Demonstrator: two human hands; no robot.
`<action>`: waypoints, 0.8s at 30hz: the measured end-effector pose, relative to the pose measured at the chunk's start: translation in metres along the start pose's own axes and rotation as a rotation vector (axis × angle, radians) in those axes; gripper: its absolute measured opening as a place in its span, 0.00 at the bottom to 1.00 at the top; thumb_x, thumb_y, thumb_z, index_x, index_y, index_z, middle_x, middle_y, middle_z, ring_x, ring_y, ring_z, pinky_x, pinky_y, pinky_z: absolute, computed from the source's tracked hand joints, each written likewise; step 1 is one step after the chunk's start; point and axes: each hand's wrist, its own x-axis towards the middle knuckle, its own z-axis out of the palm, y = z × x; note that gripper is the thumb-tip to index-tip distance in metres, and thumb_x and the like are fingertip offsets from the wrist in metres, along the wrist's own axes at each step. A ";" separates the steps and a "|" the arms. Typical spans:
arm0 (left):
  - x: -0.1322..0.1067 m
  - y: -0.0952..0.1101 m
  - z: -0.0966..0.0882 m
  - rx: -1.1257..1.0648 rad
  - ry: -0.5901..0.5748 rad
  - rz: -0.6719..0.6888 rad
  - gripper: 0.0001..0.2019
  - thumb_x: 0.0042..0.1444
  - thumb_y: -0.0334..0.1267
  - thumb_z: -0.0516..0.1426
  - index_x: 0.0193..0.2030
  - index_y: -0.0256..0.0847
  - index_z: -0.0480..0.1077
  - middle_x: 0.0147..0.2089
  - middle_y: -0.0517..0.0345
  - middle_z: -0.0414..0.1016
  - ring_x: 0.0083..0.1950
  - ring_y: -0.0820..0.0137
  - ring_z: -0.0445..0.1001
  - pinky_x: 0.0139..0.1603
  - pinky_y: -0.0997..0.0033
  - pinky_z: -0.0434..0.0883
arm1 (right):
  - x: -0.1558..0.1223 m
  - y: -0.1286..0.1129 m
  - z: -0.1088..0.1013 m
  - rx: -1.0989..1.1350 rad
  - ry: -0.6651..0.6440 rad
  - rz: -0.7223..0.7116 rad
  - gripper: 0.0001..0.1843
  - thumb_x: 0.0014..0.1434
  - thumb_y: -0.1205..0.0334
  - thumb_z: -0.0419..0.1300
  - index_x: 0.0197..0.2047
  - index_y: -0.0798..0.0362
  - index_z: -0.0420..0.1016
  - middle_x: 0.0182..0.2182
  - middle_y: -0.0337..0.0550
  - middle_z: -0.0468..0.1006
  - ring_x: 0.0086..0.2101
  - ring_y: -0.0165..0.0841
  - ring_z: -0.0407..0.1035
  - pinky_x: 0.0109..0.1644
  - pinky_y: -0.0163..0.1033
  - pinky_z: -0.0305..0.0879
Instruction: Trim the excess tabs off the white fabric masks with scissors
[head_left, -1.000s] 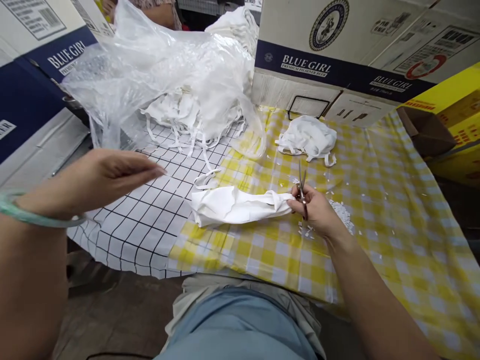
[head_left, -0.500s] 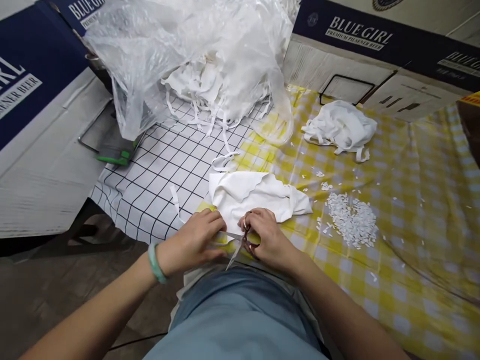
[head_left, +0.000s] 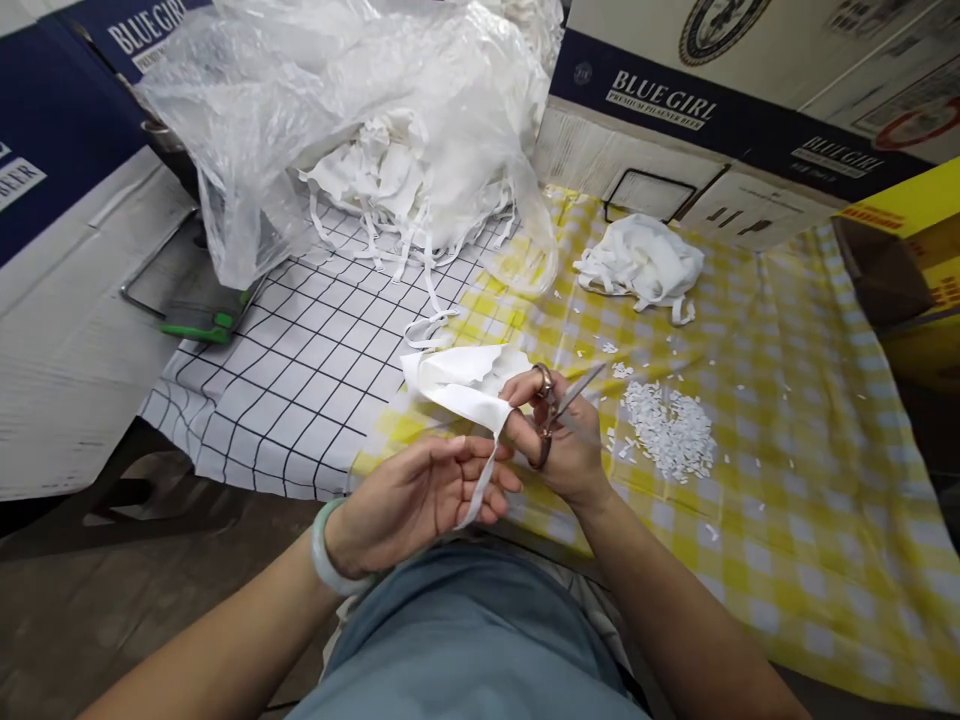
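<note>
My right hand has a pair of scissors looped on its fingers, the blades pointing up and right. Its thumb and forefinger also pinch a corner of a white cloth piece. From that corner a thin white strap hangs down across the fingers of my left hand. That hand is palm up with its fingers apart, gripping nothing. The rest of the cloth lies on the table in front of my hands.
Small white clippings lie heaped on the yellow checked tablecloth. Behind them sits a white cloth bundle. A plastic bag covers more strapped white pieces. Cardboard boxes stand behind; a grey-green clamp-like tool is at left.
The scissors have swung from pointing down at the strap to pointing up and away. My left hand has opened and turned palm up, and my right hand has lifted the cloth's corner.
</note>
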 end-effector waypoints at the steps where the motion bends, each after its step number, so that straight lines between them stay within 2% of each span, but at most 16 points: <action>1: 0.006 0.003 0.005 -0.065 -0.049 -0.004 0.18 0.58 0.47 0.58 0.46 0.33 0.72 0.40 0.49 0.73 0.38 0.68 0.73 0.43 0.68 0.70 | 0.001 -0.003 -0.005 0.032 0.022 -0.012 0.08 0.54 0.68 0.63 0.35 0.47 0.68 0.34 0.37 0.73 0.36 0.32 0.70 0.43 0.39 0.67; 4: 0.022 0.006 0.017 -0.044 -0.064 0.016 0.12 0.57 0.40 0.61 0.42 0.33 0.76 0.32 0.58 0.65 0.28 0.79 0.63 0.32 0.79 0.63 | 0.000 -0.003 -0.021 0.066 0.086 -0.028 0.08 0.55 0.67 0.65 0.35 0.48 0.68 0.34 0.37 0.73 0.37 0.32 0.70 0.45 0.39 0.67; 6: 0.029 0.005 0.022 0.095 -0.013 0.069 0.10 0.58 0.40 0.62 0.41 0.35 0.76 0.28 0.63 0.59 0.25 0.82 0.55 0.25 0.81 0.55 | -0.005 0.000 -0.031 0.075 0.130 0.011 0.08 0.55 0.66 0.65 0.35 0.48 0.69 0.34 0.36 0.73 0.37 0.31 0.70 0.44 0.38 0.66; 8: 0.034 0.005 0.026 0.321 0.031 0.151 0.12 0.61 0.44 0.60 0.42 0.38 0.77 0.26 0.65 0.55 0.24 0.80 0.51 0.24 0.79 0.51 | -0.012 0.004 -0.037 0.055 0.156 0.102 0.07 0.55 0.63 0.66 0.34 0.49 0.70 0.32 0.36 0.72 0.34 0.30 0.68 0.41 0.36 0.66; 11: 0.036 0.012 0.035 0.726 0.028 0.317 0.14 0.66 0.45 0.54 0.40 0.39 0.77 0.27 0.61 0.58 0.29 0.74 0.58 0.31 0.74 0.61 | -0.023 0.006 -0.033 0.101 0.159 0.281 0.10 0.53 0.57 0.68 0.31 0.50 0.71 0.28 0.36 0.72 0.30 0.30 0.66 0.36 0.36 0.65; 13: 0.036 0.019 0.042 0.992 0.054 0.494 0.13 0.67 0.40 0.52 0.35 0.39 0.75 0.33 0.57 0.64 0.37 0.70 0.64 0.43 0.69 0.65 | -0.030 0.004 -0.023 0.212 0.155 0.373 0.15 0.51 0.53 0.70 0.30 0.51 0.69 0.26 0.36 0.71 0.29 0.30 0.65 0.35 0.36 0.65; 15: 0.038 0.025 0.048 1.174 0.077 0.648 0.11 0.66 0.36 0.53 0.34 0.39 0.74 0.41 0.52 0.67 0.47 0.65 0.65 0.53 0.65 0.64 | -0.036 0.001 -0.013 0.305 0.147 0.421 0.18 0.51 0.50 0.70 0.31 0.50 0.67 0.27 0.36 0.70 0.28 0.29 0.65 0.36 0.37 0.67; 17: 0.044 0.025 0.050 1.147 0.031 0.681 0.11 0.66 0.34 0.52 0.34 0.40 0.73 0.46 0.50 0.67 0.53 0.63 0.65 0.55 0.64 0.65 | -0.041 -0.002 -0.010 0.350 0.120 0.425 0.18 0.53 0.48 0.68 0.33 0.50 0.66 0.28 0.36 0.70 0.29 0.29 0.65 0.38 0.38 0.68; 19: 0.056 0.020 0.050 0.938 -0.029 0.618 0.13 0.68 0.36 0.50 0.33 0.39 0.72 0.45 0.50 0.67 0.49 0.64 0.67 0.49 0.66 0.68 | -0.044 -0.005 -0.018 0.294 0.060 0.400 0.17 0.56 0.47 0.65 0.35 0.50 0.66 0.29 0.37 0.70 0.29 0.30 0.66 0.38 0.39 0.69; 20: 0.064 0.015 0.049 0.827 -0.030 0.588 0.14 0.68 0.37 0.50 0.32 0.39 0.71 0.43 0.51 0.67 0.45 0.67 0.68 0.44 0.68 0.69 | -0.045 -0.006 -0.026 0.189 0.042 0.370 0.16 0.57 0.47 0.64 0.35 0.50 0.67 0.31 0.38 0.70 0.31 0.31 0.66 0.39 0.40 0.68; 22: 0.080 0.003 0.047 0.696 0.013 0.562 0.15 0.68 0.39 0.50 0.31 0.38 0.71 0.43 0.52 0.64 0.36 0.71 0.65 0.36 0.72 0.67 | -0.046 -0.009 -0.048 -0.156 0.041 0.299 0.15 0.57 0.48 0.64 0.36 0.50 0.68 0.33 0.42 0.72 0.35 0.35 0.66 0.42 0.42 0.67; 24: 0.095 -0.009 0.046 0.691 0.041 0.551 0.14 0.67 0.40 0.51 0.33 0.38 0.72 0.47 0.52 0.62 0.36 0.72 0.63 0.32 0.73 0.65 | -0.048 -0.012 -0.072 -0.506 0.055 0.247 0.17 0.55 0.47 0.66 0.37 0.51 0.69 0.35 0.44 0.73 0.39 0.39 0.65 0.45 0.45 0.64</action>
